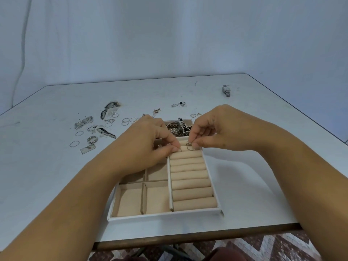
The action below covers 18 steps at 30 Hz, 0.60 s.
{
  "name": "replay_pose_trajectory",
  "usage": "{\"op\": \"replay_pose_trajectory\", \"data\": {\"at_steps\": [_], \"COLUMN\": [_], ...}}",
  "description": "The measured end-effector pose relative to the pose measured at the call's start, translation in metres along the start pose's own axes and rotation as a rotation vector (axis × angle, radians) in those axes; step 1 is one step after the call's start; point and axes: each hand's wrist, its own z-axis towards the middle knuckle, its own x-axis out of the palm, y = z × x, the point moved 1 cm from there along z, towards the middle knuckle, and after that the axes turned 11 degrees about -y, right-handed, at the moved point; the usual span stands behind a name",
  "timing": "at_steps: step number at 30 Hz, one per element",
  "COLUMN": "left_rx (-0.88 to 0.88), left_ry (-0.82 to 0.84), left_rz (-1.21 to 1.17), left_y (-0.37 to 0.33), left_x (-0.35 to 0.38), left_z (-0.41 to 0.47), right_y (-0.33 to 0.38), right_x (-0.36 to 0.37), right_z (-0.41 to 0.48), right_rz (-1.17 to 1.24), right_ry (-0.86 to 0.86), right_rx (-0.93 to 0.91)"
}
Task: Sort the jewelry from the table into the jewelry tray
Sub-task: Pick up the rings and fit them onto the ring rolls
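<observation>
No readable text or number on the jewelry tray (165,216); none on the table (56,185).

tabletop (56,176) white | tray (165,216) front edge, middle | rings (129,121), earrings (83,122) left of tray | watch (226,90) near far-right corner

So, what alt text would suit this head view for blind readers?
The left hand and right hand each pinch a ring at the far ring rolls of a beige jewelry tray on a white table; loose jewelry lies to its left.
</observation>
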Motion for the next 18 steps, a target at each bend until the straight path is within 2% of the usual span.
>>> {"op": "replay_pose_trajectory", "data": {"at_steps": [6,18], "left_rx": [-0.038,-0.047], "left_ry": [-0.052,-0.055], "left_rz": [-0.002,-0.005], "left_y": [0.0069,0.0090], "left_x": [-0.0028,-0.0008], "left_z": [-0.0002,-0.0005], "right_y": [-0.0012,-0.0014], "right_x": [0.0022,0.0044], "right_z": [0.0003,0.0029], "right_rz": [-0.049,-0.182], "right_ry": [0.012,0.030], "right_rx": [-0.011,-0.045]}}
